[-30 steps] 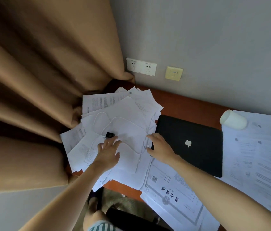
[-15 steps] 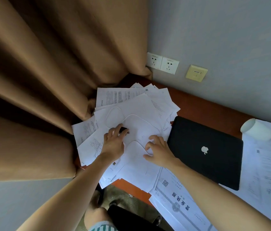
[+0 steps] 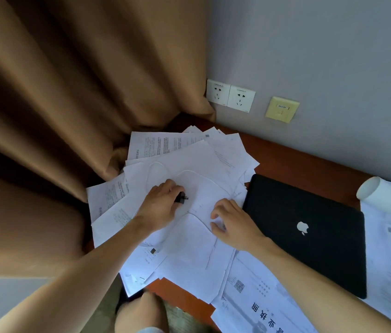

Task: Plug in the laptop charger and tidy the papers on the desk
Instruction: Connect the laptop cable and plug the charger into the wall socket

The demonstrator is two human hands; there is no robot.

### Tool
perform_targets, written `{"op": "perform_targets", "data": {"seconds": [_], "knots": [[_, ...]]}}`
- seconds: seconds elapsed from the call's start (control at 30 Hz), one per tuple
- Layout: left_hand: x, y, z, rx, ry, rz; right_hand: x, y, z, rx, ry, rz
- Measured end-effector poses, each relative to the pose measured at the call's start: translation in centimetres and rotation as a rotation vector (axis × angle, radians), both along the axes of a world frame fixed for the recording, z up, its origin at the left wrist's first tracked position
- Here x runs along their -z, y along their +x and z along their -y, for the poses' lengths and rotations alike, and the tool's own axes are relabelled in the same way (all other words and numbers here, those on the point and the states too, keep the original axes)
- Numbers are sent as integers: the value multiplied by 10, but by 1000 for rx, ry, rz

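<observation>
Left hand (image 3: 159,205) grips black charger plug (image 3: 182,197) atop scattered papers (image 3: 189,248); white cable (image 3: 204,179) loops across them. Right hand (image 3: 233,224) rests loose, fingertips on the papers, holding nothing. Closed laptop (image 3: 310,236) just right. Curtain (image 3: 81,92) crowds tabletop's (image 3: 298,164) left edge; wall sockets (image 3: 230,97) above back edge.

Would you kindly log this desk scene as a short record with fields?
Left hand: grips black charger plug, prongs showing
Right hand: rests on scattered white papers beside thin white cable; grip unclear
Black closed laptop: right of papers
White wall sockets: both empty
</observation>
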State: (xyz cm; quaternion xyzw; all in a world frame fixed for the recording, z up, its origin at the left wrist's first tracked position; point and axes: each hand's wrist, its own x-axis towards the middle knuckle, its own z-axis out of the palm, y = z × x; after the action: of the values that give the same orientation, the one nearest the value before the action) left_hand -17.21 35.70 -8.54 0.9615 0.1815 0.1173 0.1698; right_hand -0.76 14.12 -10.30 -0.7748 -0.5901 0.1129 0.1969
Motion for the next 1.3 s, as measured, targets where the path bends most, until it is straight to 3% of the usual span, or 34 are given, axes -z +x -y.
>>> {"op": "perform_targets", "data": {"seconds": [0.23,0.37,0.57,0.7,0.87,1.1,1.3], "knots": [[17,17,11,43,5,210,19,10,-12,180,178,-311],[7,26,19,13,-213,374,19,10,-18,264,259,-506],[-10,22,42,6,-498,523,-4,-9,-15,268,416,-560],[-29,8,62,39,-618,532,-30,-34,-1,256,440,-594],[-59,2,79,69,-583,571,-58,-62,13,233,543,-670],[-83,0,109,84,-689,570,-84,-79,47,289,607,-642],[-69,7,122,19,-560,482,-74,-82,50,383,510,-691]]}}
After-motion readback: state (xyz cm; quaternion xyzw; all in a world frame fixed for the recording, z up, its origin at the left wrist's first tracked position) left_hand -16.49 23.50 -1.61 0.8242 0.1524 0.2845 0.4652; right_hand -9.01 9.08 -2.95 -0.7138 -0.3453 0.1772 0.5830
